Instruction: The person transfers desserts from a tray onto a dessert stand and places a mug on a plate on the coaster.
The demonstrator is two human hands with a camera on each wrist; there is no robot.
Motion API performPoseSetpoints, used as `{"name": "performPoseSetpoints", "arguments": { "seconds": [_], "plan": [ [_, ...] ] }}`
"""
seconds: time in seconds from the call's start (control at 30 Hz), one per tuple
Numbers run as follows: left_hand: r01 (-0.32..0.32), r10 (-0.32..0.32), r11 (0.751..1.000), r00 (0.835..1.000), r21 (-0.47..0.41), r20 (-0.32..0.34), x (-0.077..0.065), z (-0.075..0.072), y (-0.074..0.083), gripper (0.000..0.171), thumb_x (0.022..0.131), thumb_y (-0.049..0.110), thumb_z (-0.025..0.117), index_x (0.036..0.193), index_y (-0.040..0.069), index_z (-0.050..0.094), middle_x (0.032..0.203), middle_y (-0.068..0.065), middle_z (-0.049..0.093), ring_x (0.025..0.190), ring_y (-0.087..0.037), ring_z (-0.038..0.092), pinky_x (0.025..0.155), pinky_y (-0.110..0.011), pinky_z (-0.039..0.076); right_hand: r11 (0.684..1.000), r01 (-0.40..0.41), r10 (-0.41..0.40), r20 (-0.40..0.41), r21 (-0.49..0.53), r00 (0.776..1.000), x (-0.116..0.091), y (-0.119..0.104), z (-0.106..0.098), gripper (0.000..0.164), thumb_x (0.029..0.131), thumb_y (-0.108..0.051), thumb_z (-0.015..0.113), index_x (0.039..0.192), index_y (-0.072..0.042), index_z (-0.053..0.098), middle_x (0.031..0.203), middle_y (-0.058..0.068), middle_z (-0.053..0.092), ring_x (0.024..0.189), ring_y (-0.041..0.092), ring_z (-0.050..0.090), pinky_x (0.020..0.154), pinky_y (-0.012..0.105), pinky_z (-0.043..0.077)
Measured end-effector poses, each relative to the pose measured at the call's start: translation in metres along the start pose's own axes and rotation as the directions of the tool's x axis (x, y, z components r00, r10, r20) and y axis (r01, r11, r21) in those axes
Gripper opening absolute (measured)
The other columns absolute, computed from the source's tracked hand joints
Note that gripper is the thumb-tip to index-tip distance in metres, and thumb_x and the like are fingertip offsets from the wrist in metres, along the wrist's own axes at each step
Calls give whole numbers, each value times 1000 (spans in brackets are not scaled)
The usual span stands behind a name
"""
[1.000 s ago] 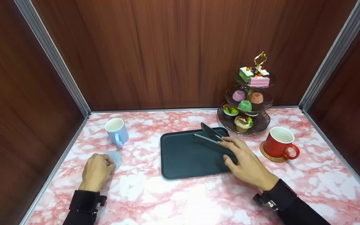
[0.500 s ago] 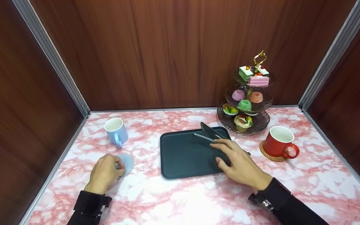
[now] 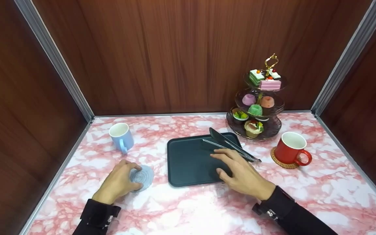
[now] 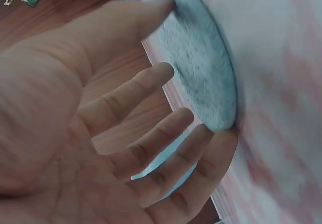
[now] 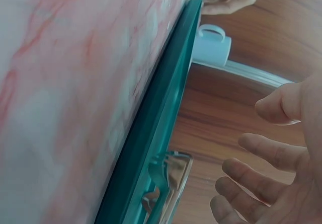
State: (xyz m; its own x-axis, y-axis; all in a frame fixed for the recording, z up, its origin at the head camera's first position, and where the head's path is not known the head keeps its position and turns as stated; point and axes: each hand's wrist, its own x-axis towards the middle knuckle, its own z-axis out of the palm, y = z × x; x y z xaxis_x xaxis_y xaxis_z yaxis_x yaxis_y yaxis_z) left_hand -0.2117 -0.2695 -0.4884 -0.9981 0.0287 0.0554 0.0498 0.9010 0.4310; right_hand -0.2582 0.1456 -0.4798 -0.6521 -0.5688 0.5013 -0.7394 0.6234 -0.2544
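Note:
My left hand is at a round grey-blue coaster that lies flat on the table. In the left wrist view its thumb touches the coaster near one edge, and its fingers spread loosely by the opposite side. My right hand hovers over the right part of a dark green rectangular tray, fingers spread and holding nothing. Tongs with black and metal parts lie across the tray's right side, partly behind that hand.
A light blue mug stands behind the coaster. At right, a red mug sits on a woven coaster. A three-tier stand bears several cakes and tarts. Wooden walls enclose the marbled table.
The grey-blue coaster has slid right and nearer along with my left hand, whose fingers have spread wider. My right hand has drifted left, uncovering more of the tongs.

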Motion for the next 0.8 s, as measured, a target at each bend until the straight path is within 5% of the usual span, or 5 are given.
{"name": "performPoseSetpoints", "arguments": {
  "seconds": [0.3, 0.8],
  "plan": [
    [-41, 40, 999, 993, 8, 109, -9, 5, 15, 70, 58, 39, 84, 121, 25, 58, 113, 4, 53, 100, -12, 47, 90, -37, 43, 1000, 27, -27, 44, -1, 999, 2, -14, 10, 51, 86, -42, 55, 135, -40, 38, 141, -17, 35, 131, 10, 36, 103, 36, 36],
    [-214, 207, 976, 965, 27, 161, -27, 15, 41, 71, 60, 48, 80, 122, 23, 57, 108, 2, 51, 93, -12, 44, 78, -34, 45, 996, 89, -91, 133, 21, 987, 6, -31, 17, 43, 89, -44, 49, 132, -39, 41, 136, -17, 39, 126, 6, 38, 103, 32, 37]
  ]
}}
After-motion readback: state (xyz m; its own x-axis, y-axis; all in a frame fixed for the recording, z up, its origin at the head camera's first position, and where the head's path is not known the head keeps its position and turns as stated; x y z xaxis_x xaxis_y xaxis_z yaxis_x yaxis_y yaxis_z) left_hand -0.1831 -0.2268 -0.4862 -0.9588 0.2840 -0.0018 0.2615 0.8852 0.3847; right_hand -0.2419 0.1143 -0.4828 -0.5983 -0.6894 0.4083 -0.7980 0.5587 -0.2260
